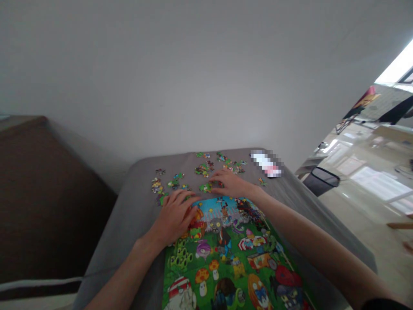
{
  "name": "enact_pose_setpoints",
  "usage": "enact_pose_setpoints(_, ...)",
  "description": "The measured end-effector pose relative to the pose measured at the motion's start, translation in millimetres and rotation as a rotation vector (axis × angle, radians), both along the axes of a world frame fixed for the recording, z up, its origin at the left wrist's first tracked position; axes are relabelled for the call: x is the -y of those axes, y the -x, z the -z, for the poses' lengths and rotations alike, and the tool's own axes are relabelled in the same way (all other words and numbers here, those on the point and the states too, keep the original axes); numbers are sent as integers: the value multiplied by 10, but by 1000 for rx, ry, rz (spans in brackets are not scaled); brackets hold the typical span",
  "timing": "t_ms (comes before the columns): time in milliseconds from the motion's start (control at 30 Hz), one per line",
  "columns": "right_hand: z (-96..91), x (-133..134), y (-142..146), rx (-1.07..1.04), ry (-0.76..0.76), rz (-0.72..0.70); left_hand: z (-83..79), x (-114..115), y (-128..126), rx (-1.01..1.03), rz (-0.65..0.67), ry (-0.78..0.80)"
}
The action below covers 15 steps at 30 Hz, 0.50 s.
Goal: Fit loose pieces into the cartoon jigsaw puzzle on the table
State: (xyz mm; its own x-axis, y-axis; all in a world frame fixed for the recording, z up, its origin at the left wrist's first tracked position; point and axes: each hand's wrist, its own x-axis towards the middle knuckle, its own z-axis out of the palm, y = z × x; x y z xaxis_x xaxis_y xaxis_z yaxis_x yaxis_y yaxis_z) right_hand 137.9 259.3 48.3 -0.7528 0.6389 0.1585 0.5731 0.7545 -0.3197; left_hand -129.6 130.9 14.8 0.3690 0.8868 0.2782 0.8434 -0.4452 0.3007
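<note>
Head view. I log a colourful cardboard cartoon jigsaw, joined from the near edge of the grey cloth-covered desk up past its middle. Small green loose pieces lie scattered along the far edge. Left hand lies flat, fingers spread, on the jigsaw's far left corner. Right hand covers pieces just beyond the top row; I cannot tell its grip. Judgement: mostly assembled, top band outstanding.
</note>
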Motion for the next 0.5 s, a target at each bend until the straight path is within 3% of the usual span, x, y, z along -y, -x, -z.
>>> enact_pose_setpoints(167, -5, 34, 132, 9, 6, 33, 1, -45, 68, -13, -23, -58)
enact_pose_setpoints(300, -37, 36, 189, -3, 40, 79, -87, -124, 223, 19, -71, -112)
enact_pose_setpoints(400, -70, 48, 223, -27, 77, 97, -206, -147, 437, 55, -112, -149)
enact_pose_setpoints(500, -103, 75, 226, -75, 112, 112, -368, -81, 851, 68, -139, -176)
